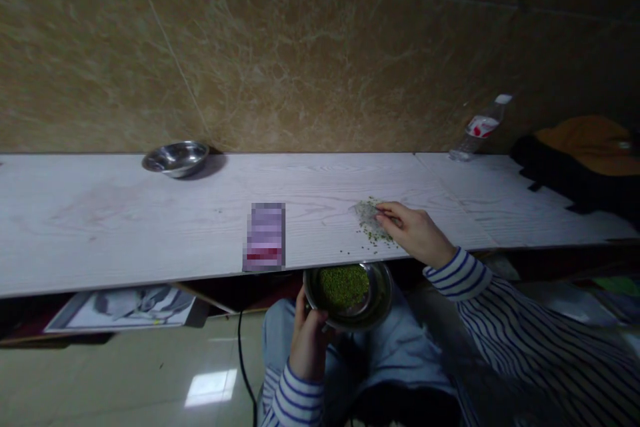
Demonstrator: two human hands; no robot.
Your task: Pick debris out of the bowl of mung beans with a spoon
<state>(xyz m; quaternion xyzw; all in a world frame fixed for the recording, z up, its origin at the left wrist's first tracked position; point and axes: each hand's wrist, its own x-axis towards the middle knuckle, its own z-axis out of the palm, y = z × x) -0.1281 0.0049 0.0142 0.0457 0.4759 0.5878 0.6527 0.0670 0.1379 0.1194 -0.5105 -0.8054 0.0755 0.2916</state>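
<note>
A metal bowl [377,310] with many small green beans [345,285] inside is held at the table's front edge, over the lap. My left hand [310,337] grips its left rim, thumb on the near side. Above the tabletop, my right hand [417,230] pinches a thin, clear, crumpled piece that looks like plastic [367,215]. Green beans [377,235] lie scattered on the white table under and around that piece, and a few are near the front edge.
An empty metal bowl [176,159] stands at the back left of the white table [125,227]. A blurred rectangular item [265,237] lies left of centre. At the back right are a plastic bottle [481,128] and an orange-and-black item [585,147]. Open shelves [220,295] run beneath the tabletop.
</note>
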